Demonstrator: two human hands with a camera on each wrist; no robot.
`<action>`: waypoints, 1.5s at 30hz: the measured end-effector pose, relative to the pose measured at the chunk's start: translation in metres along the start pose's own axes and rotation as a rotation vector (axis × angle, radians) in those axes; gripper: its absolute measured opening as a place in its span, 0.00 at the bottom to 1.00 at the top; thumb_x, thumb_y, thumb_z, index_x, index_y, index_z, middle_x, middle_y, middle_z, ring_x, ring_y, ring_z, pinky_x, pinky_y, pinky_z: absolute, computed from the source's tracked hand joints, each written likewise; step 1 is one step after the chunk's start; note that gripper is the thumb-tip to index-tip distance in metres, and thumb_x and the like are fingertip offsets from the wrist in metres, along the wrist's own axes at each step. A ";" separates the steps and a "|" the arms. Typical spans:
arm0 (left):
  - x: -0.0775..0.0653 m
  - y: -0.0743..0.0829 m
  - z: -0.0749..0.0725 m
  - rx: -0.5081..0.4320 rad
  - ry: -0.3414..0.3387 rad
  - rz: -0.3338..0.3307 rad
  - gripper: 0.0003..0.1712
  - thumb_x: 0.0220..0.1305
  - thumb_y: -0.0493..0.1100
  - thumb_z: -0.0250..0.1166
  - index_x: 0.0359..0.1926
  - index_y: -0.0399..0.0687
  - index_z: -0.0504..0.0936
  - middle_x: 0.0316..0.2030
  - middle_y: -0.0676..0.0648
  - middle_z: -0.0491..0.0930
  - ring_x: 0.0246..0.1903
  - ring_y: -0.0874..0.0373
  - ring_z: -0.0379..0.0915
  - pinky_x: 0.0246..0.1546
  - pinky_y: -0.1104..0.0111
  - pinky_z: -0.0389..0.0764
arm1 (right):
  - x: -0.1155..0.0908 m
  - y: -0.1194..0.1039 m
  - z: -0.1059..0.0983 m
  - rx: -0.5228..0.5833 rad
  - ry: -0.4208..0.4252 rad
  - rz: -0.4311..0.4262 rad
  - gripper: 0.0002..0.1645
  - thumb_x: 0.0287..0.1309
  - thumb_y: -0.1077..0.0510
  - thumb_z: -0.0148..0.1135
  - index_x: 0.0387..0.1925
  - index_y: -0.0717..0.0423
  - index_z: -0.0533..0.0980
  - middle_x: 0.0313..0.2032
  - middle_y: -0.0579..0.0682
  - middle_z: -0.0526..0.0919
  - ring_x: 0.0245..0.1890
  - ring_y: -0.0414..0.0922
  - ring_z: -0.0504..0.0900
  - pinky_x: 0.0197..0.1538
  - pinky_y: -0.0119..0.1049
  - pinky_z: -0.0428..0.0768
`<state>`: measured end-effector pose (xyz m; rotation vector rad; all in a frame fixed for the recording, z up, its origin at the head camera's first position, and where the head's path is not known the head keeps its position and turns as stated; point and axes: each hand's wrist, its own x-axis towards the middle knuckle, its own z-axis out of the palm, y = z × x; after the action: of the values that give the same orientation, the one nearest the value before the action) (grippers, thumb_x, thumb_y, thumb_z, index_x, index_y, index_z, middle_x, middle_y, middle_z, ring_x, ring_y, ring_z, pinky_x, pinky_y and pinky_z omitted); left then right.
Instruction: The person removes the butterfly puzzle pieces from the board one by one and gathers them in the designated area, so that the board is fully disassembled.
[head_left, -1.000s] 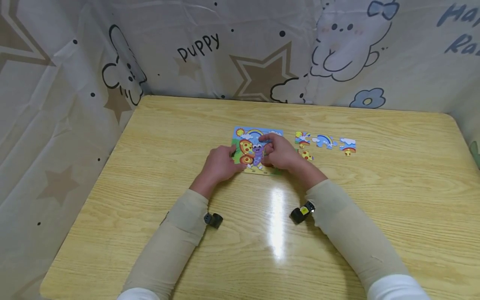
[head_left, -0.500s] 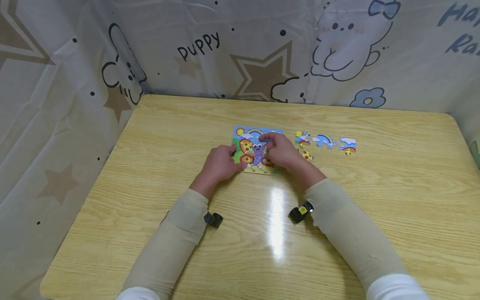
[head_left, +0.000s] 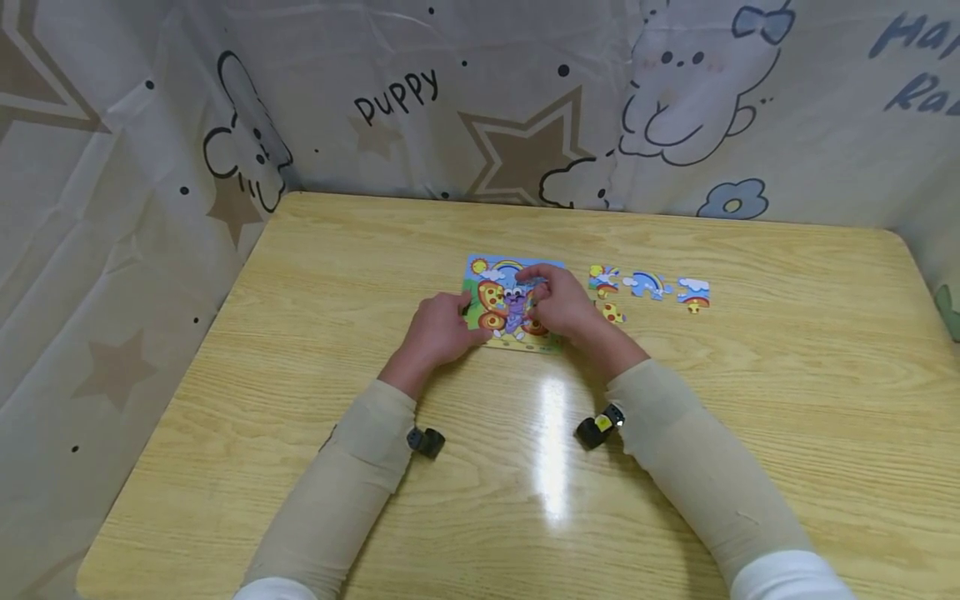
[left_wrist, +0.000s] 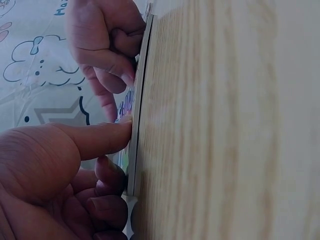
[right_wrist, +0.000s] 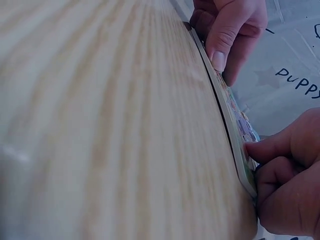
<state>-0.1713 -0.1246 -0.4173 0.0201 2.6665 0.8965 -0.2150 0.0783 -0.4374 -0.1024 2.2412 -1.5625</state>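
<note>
Beige-sleeved left hand (head_left: 444, 325), right hand (head_left: 561, 304) angled inward on puzzle (head_left: 513, 310).

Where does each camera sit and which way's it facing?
Head: on the person's head, looking forward and down at the puzzle board and table; left hand, right hand and sleeves show.
Left wrist: on that wrist, looking low across the table at the puzzle board; left hand near, right hand beyond.
Right wrist: on that wrist, similarly low at the puzzle board; right hand near, left hand beyond.
Wrist views share both hands, puzzle board, backdrop.
</note>
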 end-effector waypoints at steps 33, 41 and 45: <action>0.002 0.000 0.000 0.025 0.011 0.018 0.44 0.59 0.50 0.75 0.71 0.38 0.67 0.35 0.45 0.83 0.32 0.54 0.73 0.42 0.61 0.75 | -0.004 -0.005 0.001 0.077 -0.001 0.042 0.39 0.45 0.81 0.69 0.61 0.60 0.74 0.21 0.47 0.58 0.18 0.42 0.57 0.23 0.32 0.66; 0.002 0.000 0.000 0.024 0.010 0.018 0.45 0.59 0.51 0.75 0.71 0.37 0.67 0.32 0.45 0.81 0.32 0.53 0.73 0.40 0.61 0.75 | -0.003 -0.005 0.001 0.073 -0.034 0.037 0.41 0.47 0.81 0.65 0.62 0.53 0.74 0.20 0.47 0.58 0.18 0.42 0.58 0.22 0.33 0.64; 0.002 -0.001 0.001 0.007 0.009 0.010 0.45 0.59 0.50 0.75 0.71 0.37 0.67 0.36 0.43 0.83 0.31 0.53 0.72 0.43 0.61 0.75 | -0.002 -0.004 0.001 0.057 -0.047 0.042 0.39 0.47 0.81 0.63 0.62 0.55 0.73 0.20 0.46 0.59 0.17 0.42 0.58 0.22 0.32 0.63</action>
<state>-0.1732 -0.1249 -0.4193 0.0315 2.6806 0.8929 -0.2131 0.0761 -0.4334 -0.0739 2.1478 -1.5838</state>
